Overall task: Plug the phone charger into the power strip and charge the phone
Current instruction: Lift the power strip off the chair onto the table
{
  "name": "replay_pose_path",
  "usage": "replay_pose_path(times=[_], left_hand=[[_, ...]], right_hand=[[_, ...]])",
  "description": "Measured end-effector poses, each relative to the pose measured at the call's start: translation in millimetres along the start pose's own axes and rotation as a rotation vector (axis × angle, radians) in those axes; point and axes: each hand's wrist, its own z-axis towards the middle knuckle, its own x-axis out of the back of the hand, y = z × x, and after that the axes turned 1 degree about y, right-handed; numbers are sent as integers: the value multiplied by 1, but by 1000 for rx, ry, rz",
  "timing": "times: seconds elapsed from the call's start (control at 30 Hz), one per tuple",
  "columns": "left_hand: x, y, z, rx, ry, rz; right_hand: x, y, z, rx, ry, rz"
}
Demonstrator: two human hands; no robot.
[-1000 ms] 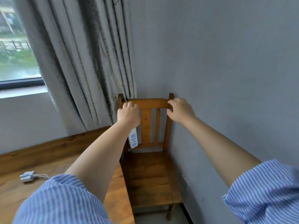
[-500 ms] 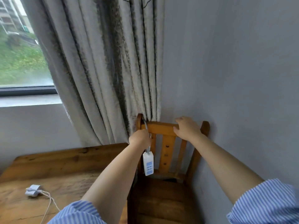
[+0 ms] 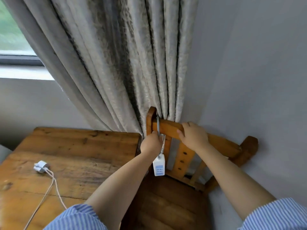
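Left hand [image 3: 152,143] closed around a grey cord [image 3: 158,126] just below the top rail of a wooden chair [image 3: 167,127], fingers curled tight on the cord. Cord looped over that rail near the left post, running down through the fist. White power strip [image 3: 159,165] dangling upright from the cord's lower end, just under the left hand, in front of the chair's back slats and above the seat; blue socket panel facing the camera. Right hand [image 3: 193,136] clamped on the top rail a little to the right, fingers wrapped over the wood, thumb on the near side. Both arms bare to blue-striped sleeves [image 3: 275,214] at the near edge.

White phone charger [image 3: 40,166] lying on the wooden worktop [image 3: 86,146] at the left, well apart from the power strip, unplugged. Its pale cable [image 3: 49,185] trailing toward the near edge. Phone not visible.

Grey curtain [image 3: 119,63] hanging behind the chair, its folds gathered at the chair's left post. Chair tucked into the corner against the grey wall [image 3: 249,72], touching the worktop's right edge.
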Motion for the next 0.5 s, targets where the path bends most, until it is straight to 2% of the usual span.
replay_pose_path(times=[0.2,0.4,0.5], left_hand=[[0,-8,0,-129,94,40],[36,4,3,-249,219,94],[54,16,12,-237,240,63]], right_hand=[[-8,1,-5,70,212,-126],[-8,1,-4,60,182,-141],[-12,2,-5,78,169,-106]])
